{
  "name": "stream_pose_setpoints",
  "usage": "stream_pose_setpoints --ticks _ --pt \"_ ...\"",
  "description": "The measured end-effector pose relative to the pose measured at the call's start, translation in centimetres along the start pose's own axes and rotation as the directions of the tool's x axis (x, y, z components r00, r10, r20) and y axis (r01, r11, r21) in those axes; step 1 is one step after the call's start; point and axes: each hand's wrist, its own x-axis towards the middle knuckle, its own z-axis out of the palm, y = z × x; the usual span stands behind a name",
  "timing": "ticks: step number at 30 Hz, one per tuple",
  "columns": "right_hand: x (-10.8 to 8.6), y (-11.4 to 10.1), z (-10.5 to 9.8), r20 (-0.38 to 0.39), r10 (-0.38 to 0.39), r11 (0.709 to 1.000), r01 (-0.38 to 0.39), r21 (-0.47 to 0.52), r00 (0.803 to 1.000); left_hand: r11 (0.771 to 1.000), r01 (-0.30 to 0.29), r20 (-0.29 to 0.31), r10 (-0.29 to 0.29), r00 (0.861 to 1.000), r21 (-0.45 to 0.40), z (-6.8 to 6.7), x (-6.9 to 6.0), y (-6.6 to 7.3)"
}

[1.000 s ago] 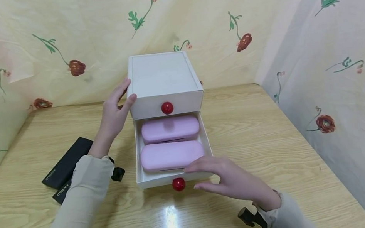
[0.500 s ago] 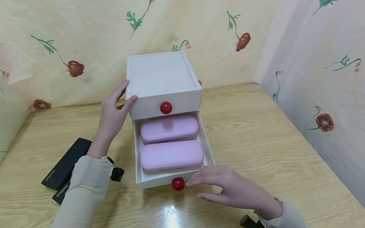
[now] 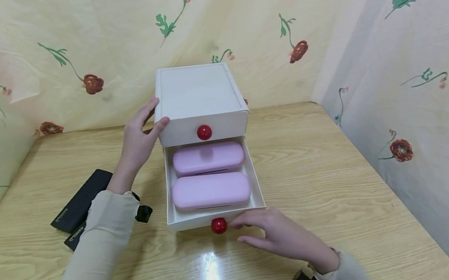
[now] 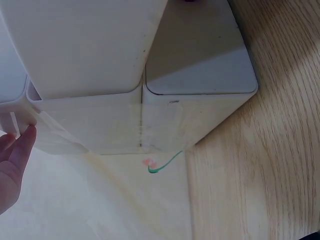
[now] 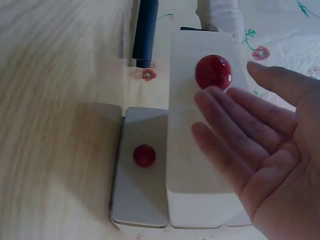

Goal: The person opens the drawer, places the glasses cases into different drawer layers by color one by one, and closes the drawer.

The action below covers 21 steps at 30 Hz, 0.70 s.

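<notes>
head view, right fingers (image 3: 252, 217) lowered beside lower knob (image 3: 219, 225), loose, left fingers (image 3: 145, 112) unmoved, relaxed

The left arm (image 3: 88, 262) stretches from the near left toward the far middle, pale-sleeved to just short of the left wrist (image 3: 120, 182). The left hand (image 3: 138, 137) shows its back, fingers reaching far and right, with the thumb set apart on the near side. Nearer, the right arm (image 3: 349, 275) comes in short from the near right, sleeved likewise. The right hand (image 3: 278, 234) points left and a little far, its fingers gently bent, the thumb held away from them, a clear gap between.
</notes>
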Motion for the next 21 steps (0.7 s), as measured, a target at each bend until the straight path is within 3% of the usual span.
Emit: stream_pose_setpoints --ticks 5,11,15,21 --pt "0.4 0.0 0.7 0.053 0.119 0.992 -0.121 0.038 0.992 1.000 0.004 0.003 -0.004 1.000 -0.003 0.0 0.0 0.1" --pt "1.0 -0.2 1.6 0.105 0.251 0.947 -0.267 0.178 0.962 1.000 0.009 0.008 -0.008 1.000 -0.008 0.0 0.0 0.2" --pt "1.4 -0.4 2.4 0.050 0.310 0.929 -0.314 0.198 0.949 1.000 0.010 0.009 -0.010 1.000 -0.008 0.0 0.0 0.2" --pt "1.7 -1.1 3.4 -0.018 0.418 0.872 -0.395 0.290 0.908 1.000 0.011 0.010 -0.010 1.000 -0.007 -0.1 0.0 0.1"
